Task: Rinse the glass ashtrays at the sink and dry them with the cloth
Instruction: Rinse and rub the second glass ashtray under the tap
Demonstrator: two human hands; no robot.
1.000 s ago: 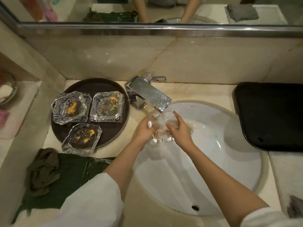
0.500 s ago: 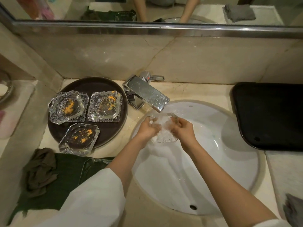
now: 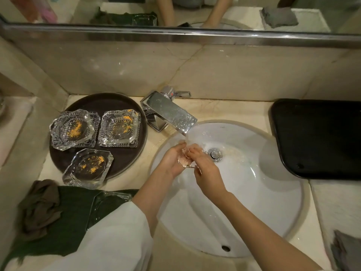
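— Why was the ashtray (image 3: 185,160) held so low in the sink (image 3: 273,202)?
— Both hands, left hand (image 3: 172,160) and right hand (image 3: 205,167), gripped it under the tap (image 3: 170,113) (rinsing, presumably).

A black tray (image 3: 320,137) lies on the marble counter (image 3: 230,107) right of the basin, a grey rag (image 3: 344,249) nearby, beneath the mirror (image 3: 195,8).

tray (image 3: 109,102) w/ 3 ashtrays (image 3: 119,129) left of sink (image 3: 273,202)
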